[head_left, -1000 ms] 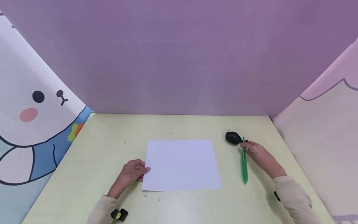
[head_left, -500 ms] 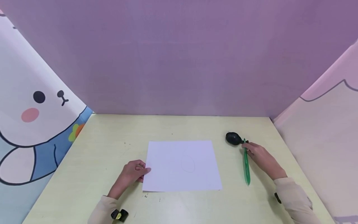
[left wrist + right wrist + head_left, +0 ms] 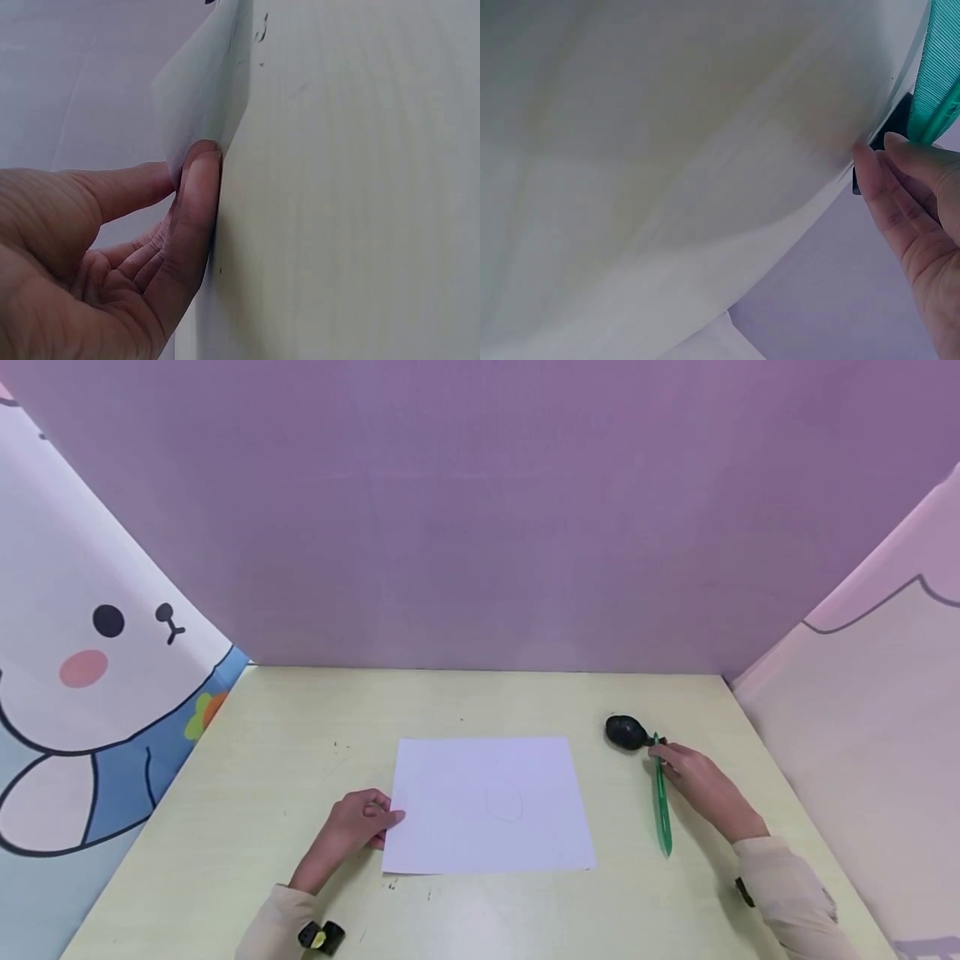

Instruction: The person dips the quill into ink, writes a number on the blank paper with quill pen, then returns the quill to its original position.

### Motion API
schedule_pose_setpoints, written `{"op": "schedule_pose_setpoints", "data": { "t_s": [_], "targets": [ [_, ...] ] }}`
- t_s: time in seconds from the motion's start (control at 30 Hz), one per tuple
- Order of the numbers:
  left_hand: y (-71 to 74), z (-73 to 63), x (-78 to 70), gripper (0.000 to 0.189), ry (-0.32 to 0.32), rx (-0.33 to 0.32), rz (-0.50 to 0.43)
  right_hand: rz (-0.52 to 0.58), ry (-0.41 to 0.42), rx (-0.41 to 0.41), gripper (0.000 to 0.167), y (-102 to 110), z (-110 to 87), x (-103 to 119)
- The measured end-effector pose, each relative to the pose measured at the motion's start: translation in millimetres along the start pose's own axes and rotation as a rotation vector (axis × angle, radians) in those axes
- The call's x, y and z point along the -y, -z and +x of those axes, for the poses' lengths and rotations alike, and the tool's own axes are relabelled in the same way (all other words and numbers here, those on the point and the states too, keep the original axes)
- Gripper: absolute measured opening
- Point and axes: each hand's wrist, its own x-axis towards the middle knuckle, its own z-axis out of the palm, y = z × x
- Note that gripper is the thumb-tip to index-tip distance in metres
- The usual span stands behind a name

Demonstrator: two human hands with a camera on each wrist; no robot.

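Note:
A sheet of white paper (image 3: 450, 852) lies on the table, a faint oval line drawn on it. My left hand (image 3: 357, 818) pinches its left edge between thumb and fingers. In the left wrist view the paper (image 3: 199, 82) bends up beside the fingertips. On the right, the fingers of my right hand (image 3: 697, 779) grip the upper end of a long, tapered green strip (image 3: 663, 818), which looks ribbed in the right wrist view. That end crosses the thin neck of a black, egg-shaped object (image 3: 626, 732). I cannot tell whether the neck is in the grip too.
The pale table (image 3: 360, 710) meets a purple wall (image 3: 480, 527) at the back. A cartoon-printed panel (image 3: 45, 568) stands at the left, a pale pink and white one (image 3: 885, 718) at the right. Small dark marks dot the table near the paper.
The green strip's lower end has swung slightly to the right, mostly in the first half second. Both hands, the paper and the black object have hardly moved.

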Motion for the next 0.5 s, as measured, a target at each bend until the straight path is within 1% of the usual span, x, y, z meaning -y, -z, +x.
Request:
{"op": "schedule_pose_setpoints", "data": {
  "t_s": [0.3, 0.5],
  "targets": [
    [-0.8, -1.1, -2.2, 0.019, 0.018, -0.014, 0.007, -0.011, 0.003, 0.027, 0.042, -1.1, 1.3, -3.9],
    [-0.1, -1.9, -3.5, 0.019, 0.008, -0.007, -0.009, -0.037, -0.022, 0.058, 0.038, -2.6, 0.3, -3.0]
  ]
}}
